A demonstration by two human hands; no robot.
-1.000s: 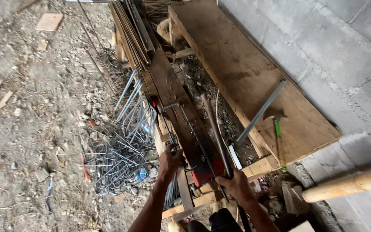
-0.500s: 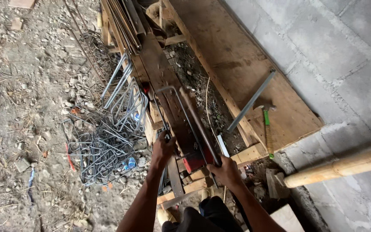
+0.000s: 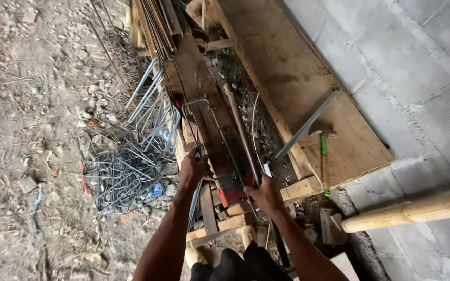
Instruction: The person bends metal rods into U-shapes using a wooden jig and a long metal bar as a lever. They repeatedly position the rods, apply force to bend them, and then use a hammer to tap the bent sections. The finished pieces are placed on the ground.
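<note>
Wooden plank bench (image 3: 199,78) runs 12 to 6 over rubble ground (image 3: 32,104); grey block wall (image 3: 417,62) at 3. I see my left hand (image 3: 192,169) and right hand (image 3: 265,195) closed around the bent steel rod (image 3: 212,125) on the bench; stirrup pile (image 3: 126,177) crowds 9.

Outdoor construction site: bare rubble-strewn ground (image 3: 32,104), heap of bent steel stirrups (image 3: 126,177), rough timber bending bench (image 3: 204,88), grey concrete-block wall (image 3: 417,67), hammer (image 3: 324,151) on plywood sheet (image 3: 298,78).
</note>
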